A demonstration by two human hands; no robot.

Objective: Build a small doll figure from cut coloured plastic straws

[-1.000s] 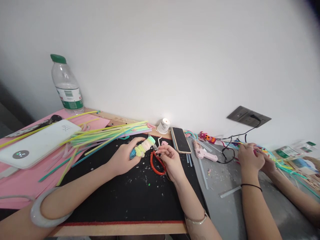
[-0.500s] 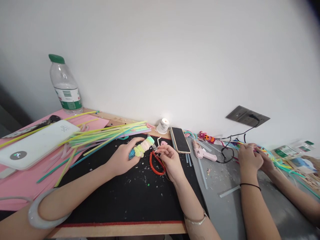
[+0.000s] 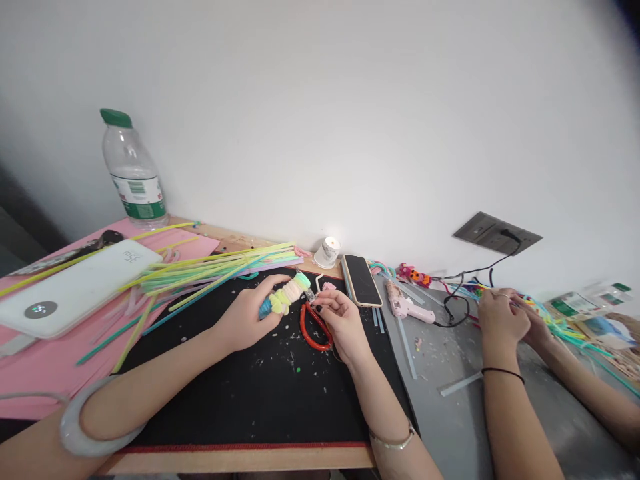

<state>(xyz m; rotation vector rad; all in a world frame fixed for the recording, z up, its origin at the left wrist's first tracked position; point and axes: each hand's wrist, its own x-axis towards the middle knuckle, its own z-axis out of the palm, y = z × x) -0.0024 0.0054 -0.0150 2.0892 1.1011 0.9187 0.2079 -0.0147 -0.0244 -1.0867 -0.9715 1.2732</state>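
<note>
A piece made of fuzzy coiled pipe cleaners (image 3: 287, 295), with yellow, peach, mint and blue parts, is held in my left hand (image 3: 246, 315). The thumb and fingers of that hand wrap round its near side, and the mint end points right. My right hand (image 3: 345, 323) is closed in a pinch close to that mint end; whatever lies between its fingertips is too small to make out. Red-handled pliers (image 3: 315, 345) show beside and partly behind the right hand, their metal head right by its fingertips. I cannot tell whether this hand grips them.
Loose pipe cleaners (image 3: 225, 263) and a white power bank (image 3: 80, 283) lie left, near a bottle (image 3: 137, 180). A paper cup (image 3: 327, 252), phone (image 3: 361, 280) and pink glue gun (image 3: 407, 307) stand or lie beyond the black mat (image 3: 250, 407). Another person's hands (image 3: 503, 317) work at right.
The whole view has shifted very slightly. Both my hands keep nearly the same pose around the pipe-cleaner piece and the pliers.
</note>
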